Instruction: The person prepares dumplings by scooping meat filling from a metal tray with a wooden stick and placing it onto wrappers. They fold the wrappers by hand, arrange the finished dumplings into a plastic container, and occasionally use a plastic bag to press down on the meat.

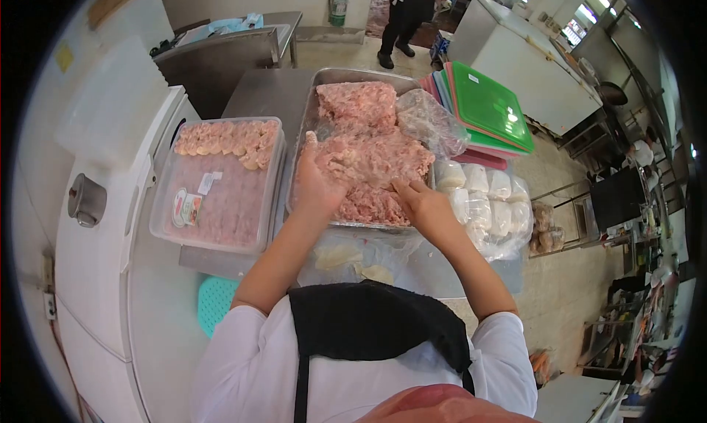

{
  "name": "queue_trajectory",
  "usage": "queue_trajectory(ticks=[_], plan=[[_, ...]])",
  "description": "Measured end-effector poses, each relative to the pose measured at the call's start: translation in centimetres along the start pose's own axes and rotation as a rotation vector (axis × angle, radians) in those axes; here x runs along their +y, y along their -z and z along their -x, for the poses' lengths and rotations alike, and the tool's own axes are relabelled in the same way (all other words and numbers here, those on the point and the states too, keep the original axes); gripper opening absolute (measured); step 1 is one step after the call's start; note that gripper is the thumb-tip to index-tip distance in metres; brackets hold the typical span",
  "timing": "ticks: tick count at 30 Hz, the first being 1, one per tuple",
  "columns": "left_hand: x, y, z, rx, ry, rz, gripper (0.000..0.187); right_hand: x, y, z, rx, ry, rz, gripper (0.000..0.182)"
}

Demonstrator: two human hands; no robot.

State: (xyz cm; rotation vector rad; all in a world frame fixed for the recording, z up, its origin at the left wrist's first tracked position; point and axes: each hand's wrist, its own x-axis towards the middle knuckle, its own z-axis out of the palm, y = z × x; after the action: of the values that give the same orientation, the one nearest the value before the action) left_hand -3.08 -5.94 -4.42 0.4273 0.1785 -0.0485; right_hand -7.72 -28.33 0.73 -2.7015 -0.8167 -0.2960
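A metal tray point(312, 92) holds pink minced meat point(368, 158) in front of me. My left hand point(318, 178) rests at the left side of the meat, its fingers pointing away from me and spread against it. At the front right of the meat, my right hand point(421, 202) touches it with bent fingers; what they hold, if anything, is hidden. A crumpled clear plastic bag point(431, 121) lies in the tray's back right corner. Left of the tray stands a plastic container point(213, 180) with rows of meat pieces under a partly covering lid or sheet.
Stacked coloured lids point(492, 106) lie at the back right. Bagged white packs point(486, 206) sit beside the tray. Pale wrappers point(339, 256) lie nearest me. A turquoise perforated item point(216, 304) is at lower left. Another person point(405, 18) stands in the background, near a white freezer point(515, 51).
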Motion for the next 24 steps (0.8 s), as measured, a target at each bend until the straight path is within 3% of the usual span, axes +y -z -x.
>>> queue_trajectory(ticks=[4,6,8,10,12,14,17,20,23,24], plan=[[0.8,0.2,1.2,-0.214,-0.314,-0.748,0.048,0.4,2.5,-0.3,0.044,-0.061,-0.229,0.025],[1.7,0.2,2.0,-0.303,-0.233,-0.812,0.044,1.1,3.2,0.0,0.075,-0.09,-0.366,0.023],[3.1,-1.4,3.7,-0.32,0.086,-0.417,0.053,1.5,3.5,0.3,0.061,-0.095,-0.443,0.022],[3.6,-0.8,3.3,-0.436,-0.236,-0.979,0.058,1.1,4.2,0.6,-0.083,-0.164,-0.569,0.023],[3.8,-0.9,3.5,-0.491,-0.313,-1.336,0.06,0.9,4.2,0.9,-0.181,-0.172,-0.648,0.025],[4.1,-2.0,4.1,-0.507,-0.128,-1.491,0.06,1.0,3.5,0.9,-0.224,-0.114,-0.672,0.027],[3.1,1.5,2.0,-0.497,-0.129,-1.6,0.06,-0.1,3.5,0.6,-0.252,-0.121,-0.504,0.028],[3.5,0.5,2.6,-0.524,-0.219,-1.57,0.042,2.1,3.4,1.3,-0.216,-0.091,-0.501,0.027],[4.8,-0.4,3.0,-0.572,-0.207,-1.658,0.042,3.3,5.5,1.9,-0.237,-0.268,-0.5,0.024],[4.8,-1.1,3.7,-0.548,-0.294,-1.665,0.041,3.4,5.3,1.9,-0.143,-0.127,-0.498,0.022]])
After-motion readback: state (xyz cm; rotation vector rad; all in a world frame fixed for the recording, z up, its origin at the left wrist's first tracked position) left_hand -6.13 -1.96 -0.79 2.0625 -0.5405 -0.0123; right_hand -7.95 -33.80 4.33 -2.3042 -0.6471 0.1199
